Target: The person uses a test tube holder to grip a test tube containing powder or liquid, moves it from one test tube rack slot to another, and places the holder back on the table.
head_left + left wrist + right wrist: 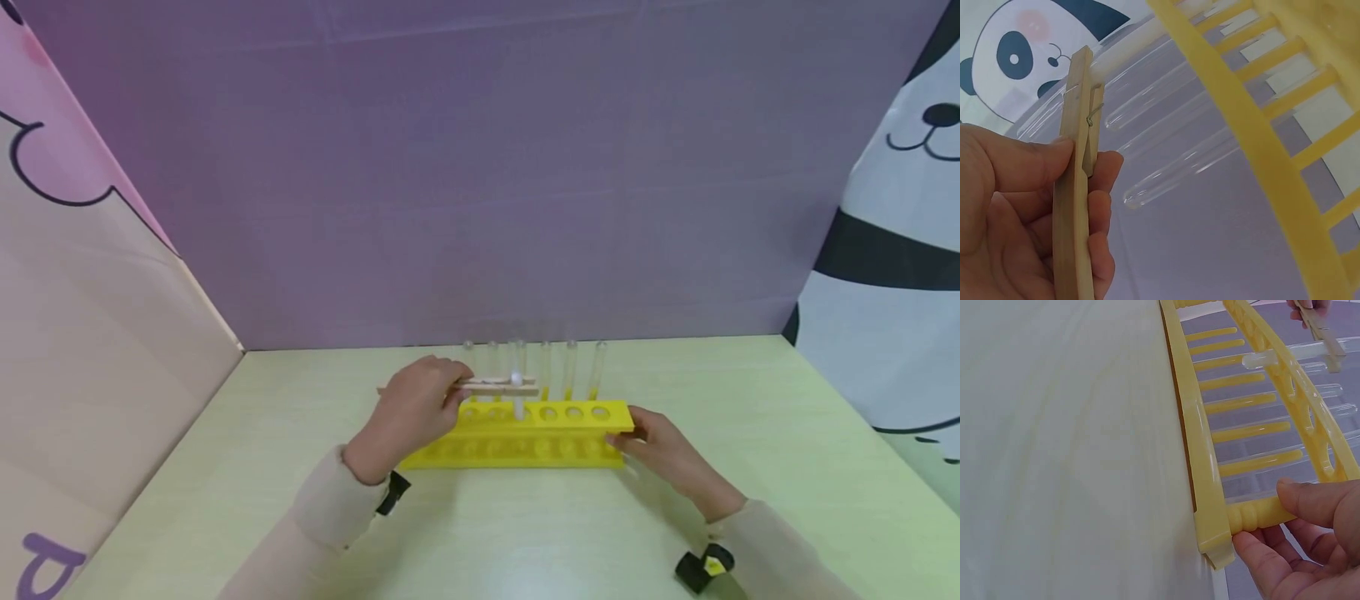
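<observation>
My left hand (423, 404) grips a wooden test tube clamp (1075, 162), thumb on one side and fingers curled round the other. The clamp's far end holds a clear test tube (1260, 359) with a whitish lower end. That rounded end passes down through a hole in the upper shelf of a yellow test tube rack (517, 461) and shows just beneath the shelf. At the rack's right end, my right hand (671, 458) holds the end post (1260, 514) between thumb and fingers.
Several clear test tubes (597, 367) stand upside down on the pegs (1260, 462) along the rack's back, rounded ends up. The rack stands on a pale wood-look table (300, 433). A purple backdrop (480, 183) rises behind, with printed panels on both sides.
</observation>
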Demonstrator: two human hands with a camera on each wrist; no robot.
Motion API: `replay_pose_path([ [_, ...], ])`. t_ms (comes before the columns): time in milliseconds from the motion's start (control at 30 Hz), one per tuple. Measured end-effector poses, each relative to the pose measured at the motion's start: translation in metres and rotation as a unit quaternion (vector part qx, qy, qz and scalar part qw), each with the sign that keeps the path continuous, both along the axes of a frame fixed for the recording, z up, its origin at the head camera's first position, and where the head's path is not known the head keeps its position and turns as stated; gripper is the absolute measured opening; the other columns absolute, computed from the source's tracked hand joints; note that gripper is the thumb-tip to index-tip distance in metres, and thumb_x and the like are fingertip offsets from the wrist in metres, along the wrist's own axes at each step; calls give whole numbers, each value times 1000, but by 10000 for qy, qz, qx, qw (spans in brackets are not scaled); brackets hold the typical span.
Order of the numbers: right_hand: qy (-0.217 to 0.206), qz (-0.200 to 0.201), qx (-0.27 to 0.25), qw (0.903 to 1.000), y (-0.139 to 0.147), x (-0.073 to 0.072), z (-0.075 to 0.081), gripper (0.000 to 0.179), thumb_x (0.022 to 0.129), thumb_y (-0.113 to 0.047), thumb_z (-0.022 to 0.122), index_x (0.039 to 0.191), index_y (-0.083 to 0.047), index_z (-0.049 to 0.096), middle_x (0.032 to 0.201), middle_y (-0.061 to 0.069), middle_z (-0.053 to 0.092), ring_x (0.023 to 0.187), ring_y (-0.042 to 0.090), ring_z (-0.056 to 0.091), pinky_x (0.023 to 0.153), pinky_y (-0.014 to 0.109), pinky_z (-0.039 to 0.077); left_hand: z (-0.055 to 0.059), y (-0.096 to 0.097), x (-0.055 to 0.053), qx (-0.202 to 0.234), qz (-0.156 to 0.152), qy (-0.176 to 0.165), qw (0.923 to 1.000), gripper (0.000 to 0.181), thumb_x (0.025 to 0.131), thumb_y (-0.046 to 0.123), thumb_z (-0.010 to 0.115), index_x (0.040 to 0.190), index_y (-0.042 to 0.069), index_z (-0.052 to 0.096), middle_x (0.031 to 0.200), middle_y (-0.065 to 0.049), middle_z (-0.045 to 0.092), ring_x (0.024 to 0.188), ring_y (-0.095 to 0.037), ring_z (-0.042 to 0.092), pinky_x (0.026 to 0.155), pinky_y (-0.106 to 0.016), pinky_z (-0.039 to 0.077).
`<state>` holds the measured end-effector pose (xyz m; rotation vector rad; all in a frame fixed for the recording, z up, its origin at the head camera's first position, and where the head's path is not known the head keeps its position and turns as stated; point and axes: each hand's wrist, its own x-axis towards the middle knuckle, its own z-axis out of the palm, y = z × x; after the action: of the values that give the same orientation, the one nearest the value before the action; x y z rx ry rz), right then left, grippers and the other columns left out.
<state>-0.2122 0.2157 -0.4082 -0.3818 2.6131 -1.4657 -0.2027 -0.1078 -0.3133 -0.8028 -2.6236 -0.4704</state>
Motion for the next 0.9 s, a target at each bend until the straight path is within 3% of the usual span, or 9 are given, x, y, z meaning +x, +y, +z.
replay_pose_path([
  [900, 15, 37, 52, 10000, 0, 1, 0, 39, 91, -10, 61, 127, 4, 51, 122, 19, 57, 102, 26, 57, 79, 26, 50, -26, 4, -4, -47, -214, -251, 9994, 10, 84, 9, 69, 94, 9, 71, 83, 1, 67, 66, -10, 50, 61, -24, 45],
])
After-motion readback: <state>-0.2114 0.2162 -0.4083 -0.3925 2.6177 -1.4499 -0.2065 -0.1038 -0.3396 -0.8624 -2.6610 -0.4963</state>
